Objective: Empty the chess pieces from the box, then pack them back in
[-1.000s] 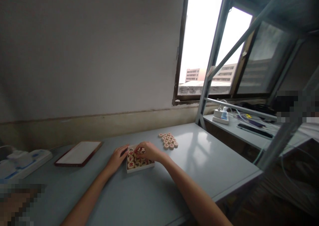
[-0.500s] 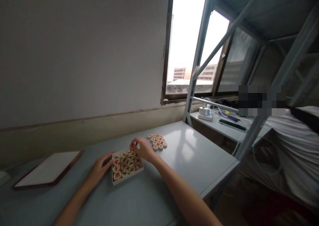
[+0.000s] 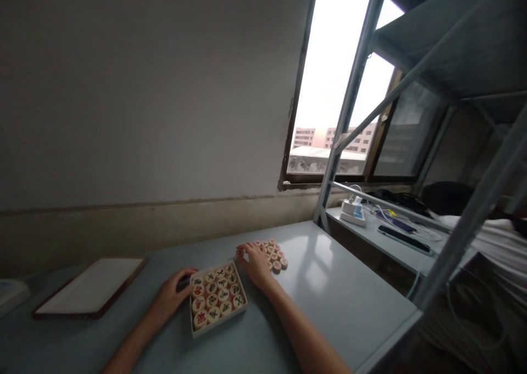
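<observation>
A shallow white box (image 3: 219, 322) on the grey desk holds rows of round wooden pieces (image 3: 223, 295) with red and black characters. My left hand (image 3: 173, 294) rests at the box's left side, its thumb and fingers apart around the upper left corner. Beyond the box's right corner, my right hand (image 3: 254, 263) pinches a round piece (image 3: 240, 251) with a red mark between thumb and finger. Just right of that hand lies a cluster of loose round pieces (image 3: 276, 256) with red characters, partly hidden by the hand.
A flat white panel with a dark red edge (image 3: 93, 286) lies at the left. Behind the desk (image 3: 337, 286) is a wall. A metal bed frame (image 3: 349, 105) stands at the right, beside a second surface with a power strip (image 3: 353, 213) and a phone (image 3: 404, 239).
My right hand has moved from above the box toward the loose cluster, with a piece in its fingers. My left hand stays by the box. The camera view has shifted.
</observation>
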Motion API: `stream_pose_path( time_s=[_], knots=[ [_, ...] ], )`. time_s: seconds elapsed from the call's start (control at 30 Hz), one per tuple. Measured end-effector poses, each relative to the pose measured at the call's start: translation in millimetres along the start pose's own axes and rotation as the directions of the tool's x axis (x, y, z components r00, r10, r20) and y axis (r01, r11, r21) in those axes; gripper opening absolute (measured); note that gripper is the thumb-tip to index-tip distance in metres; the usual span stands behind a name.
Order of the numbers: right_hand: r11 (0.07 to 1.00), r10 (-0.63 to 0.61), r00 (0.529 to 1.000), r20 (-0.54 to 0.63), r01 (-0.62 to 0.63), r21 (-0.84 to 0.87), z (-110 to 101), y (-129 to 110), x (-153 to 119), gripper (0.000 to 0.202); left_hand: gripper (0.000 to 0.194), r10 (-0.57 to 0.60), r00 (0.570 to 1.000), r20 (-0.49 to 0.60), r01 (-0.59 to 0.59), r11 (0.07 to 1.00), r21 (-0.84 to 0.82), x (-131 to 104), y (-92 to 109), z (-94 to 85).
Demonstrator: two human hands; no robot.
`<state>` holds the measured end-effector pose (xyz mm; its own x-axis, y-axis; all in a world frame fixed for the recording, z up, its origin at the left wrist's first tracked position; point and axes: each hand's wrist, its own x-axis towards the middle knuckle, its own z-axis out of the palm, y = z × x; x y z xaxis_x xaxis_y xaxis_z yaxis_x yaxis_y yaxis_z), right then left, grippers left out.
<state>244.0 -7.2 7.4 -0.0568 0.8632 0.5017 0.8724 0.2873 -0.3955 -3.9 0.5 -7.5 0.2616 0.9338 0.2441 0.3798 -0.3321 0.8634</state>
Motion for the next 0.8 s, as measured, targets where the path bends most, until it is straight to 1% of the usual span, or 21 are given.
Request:
stream_pose_path(
  time_s=[0.1, 0.2, 0.3, 0.37, 0.43, 0.47, 0.5, 0.53, 0.57, 0.6, 0.63, 0.67, 0.7, 0.73, 0.77, 0.8],
  knots=[
    [0.984, 0.01, 1.0, 0.013, -0.007, -0.178, -2, 1, -1, 0.016, 0.032, 0.003, 0.999, 0.032, -0.002, 1.0, -0.03, -2, 2, -1.1],
    [0.964, 0.023, 1.0, -0.007, -0.024, -0.266, 0, 4, 0, 0.017, 0.032, 0.017, 0.998, 0.052, -0.015, 0.999, -0.049, -3, 2, -0.4],
    [0.945, 0.068, 0.996, -0.049, -0.08, -0.318, 2, 13, 0, 0.023, 0.031, 0.031, 0.998, 0.053, -0.028, 0.998, -0.059, -3, 2, 0.1],
    [0.932, 0.12, 0.989, -0.085, -0.142, -0.332, 0, 19, 0, 0.031, 0.03, 0.042, 0.998, 0.048, -0.039, 0.997, -0.06, -3, 2, 0.3],
    [0.928, 0.168, 0.98, -0.108, -0.194, -0.318, -4, 18, 1, 0.04, 0.029, 0.048, 0.998, 0.046, -0.045, 0.997, -0.06, -3, 2, 0.6],
    [0.934, 0.169, 0.979, -0.113, -0.195, -0.298, -7, 14, 1, 0.043, 0.029, 0.049, 0.998, 0.046, -0.046, 0.997, -0.061, -3, 2, 0.8],
    [0.949, 0.143, 0.984, -0.11, -0.168, -0.267, -10, 7, 1, 0.044, 0.028, 0.049, 0.998, 0.048, -0.046, 0.997, -0.063, -3, 1, 0.9],
    [0.969, 0.092, 0.991, -0.097, -0.112, -0.221, -14, -2, 1, 0.043, 0.028, 0.047, 0.998, 0.052, -0.044, 0.997, -0.065, -3, 2, 1.1],
    [0.987, 0.019, 0.997, -0.07, -0.03, -0.158, -17, -13, 0, 0.041, 0.027, 0.043, 0.997, 0.057, -0.04, 0.997, -0.066, -3, 2, 1.1],
    [0.995, -0.067, 0.998, -0.015, 0.066, -0.069, -19, -25, -2, 0.037, 0.027, 0.042, 0.997, 0.062, -0.037, 0.997, -0.068, -3, 2, 1.0],
    [0.986, -0.163, 0.984, 0.069, 0.16, 0.039, -21, -37, -4, 0.033, 0.028, 0.042, 0.997, 0.065, -0.038, 0.997, -0.071, -3, 3, 0.8],
    [0.958, -0.269, 0.948, 0.169, 0.246, 0.149, -21, -48, -8, 0.03, 0.028, 0.044, 0.997, 0.066, -0.039, 0.996, -0.074, -3, 3, 0.6],
    [0.922, -0.362, 0.898, 0.249, 0.306, 0.237, -21, -57, -11, 0.029, 0.027, 0.044, 0.997, 0.064, -0.039, 0.996, -0.077, -3, 4, 0.3],
    [0.892, -0.427, 0.853, 0.301, 0.344, 0.292, -19, -64, -15, 0.03, 0.027, 0.043, 0.997, 0.059, -0.039, 0.996, -0.079, -4, 5, 0.0],
    [0.876, -0.463, 0.823, 0.33, 0.369, 0.31, -17, -69, -19, 0.033, 0.027, 0.04, 0.998, 0.054, -0.036, 0.996, -0.079, -4, 5, -0.2],
    [0.874, -0.473, 0.814, 0.338, 0.384, 0.299, -15, -73, -21, 0.035, 0.027, 0.035, 0.998, 0.051, -0.031, 0.996, -0.078, -4, 6, -0.3]
  ],
)
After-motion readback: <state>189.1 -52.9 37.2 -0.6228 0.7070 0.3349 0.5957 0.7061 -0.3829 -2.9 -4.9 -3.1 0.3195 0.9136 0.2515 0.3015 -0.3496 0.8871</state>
